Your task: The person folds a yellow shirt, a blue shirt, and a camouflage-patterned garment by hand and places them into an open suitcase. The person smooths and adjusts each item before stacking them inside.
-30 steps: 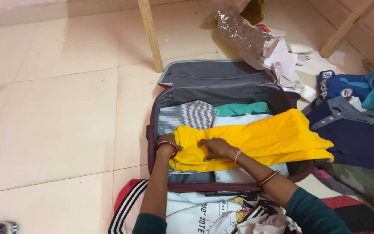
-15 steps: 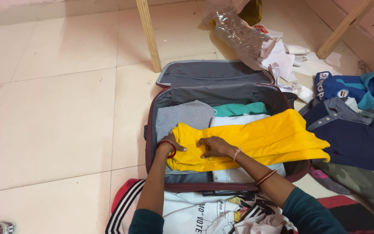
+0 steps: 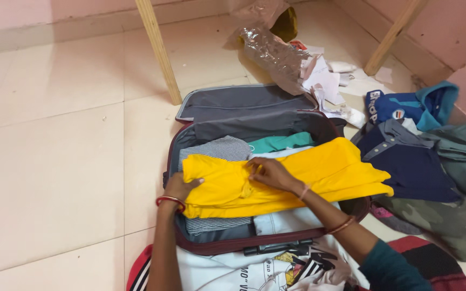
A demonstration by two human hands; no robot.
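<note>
From my head camera, my left hand (image 3: 180, 187) has slid to the yellow garment (image 3: 276, 175)'s left edge, fingers curled over it; my right hand (image 3: 269, 172) now pinches its middle fold. The garment lies across the open suitcase (image 3: 190, 126), over the checked cloth (image 3: 217, 148).

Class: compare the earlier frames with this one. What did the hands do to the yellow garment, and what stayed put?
The left hand moved to the yellow garment's left edge; the right hand slid up it, bunching cloth. The garment stays across the open suitcase; the clothes pile is unchanged.
</note>
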